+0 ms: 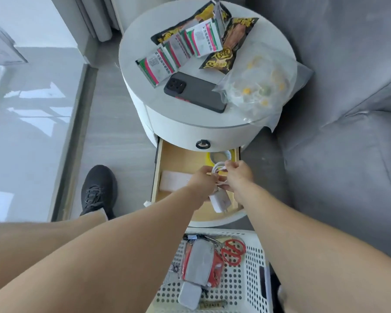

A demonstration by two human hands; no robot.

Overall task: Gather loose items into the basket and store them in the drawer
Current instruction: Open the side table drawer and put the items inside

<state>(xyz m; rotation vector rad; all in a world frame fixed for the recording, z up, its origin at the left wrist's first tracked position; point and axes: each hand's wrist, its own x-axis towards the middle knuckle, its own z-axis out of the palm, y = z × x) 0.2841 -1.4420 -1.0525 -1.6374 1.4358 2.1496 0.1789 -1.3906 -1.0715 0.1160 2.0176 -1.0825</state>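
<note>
The open wooden drawer (178, 159) of a round white side table (178, 123) lies below me. Over it, my left hand (202, 180) and my right hand (238, 173) both grip a coiled white charger cable (219, 168). Its white plug block (220, 201) hangs just below the hands. In the drawer lie a tape roll (219, 157) and a pale flat box (174, 180). The white perforated basket (251, 267) sits at the bottom, holding red scissors (234, 250), a grey and red pouch (201, 260) and a small grey case (189, 294).
On the table top lie a black phone (195, 91), several sachets (178, 53), black and yellow snack packs (233, 44) and a clear bag of yellow pieces (257, 86). A grey sofa (348, 109) stands to the right. My black shoe (97, 190) rests on the floor at left.
</note>
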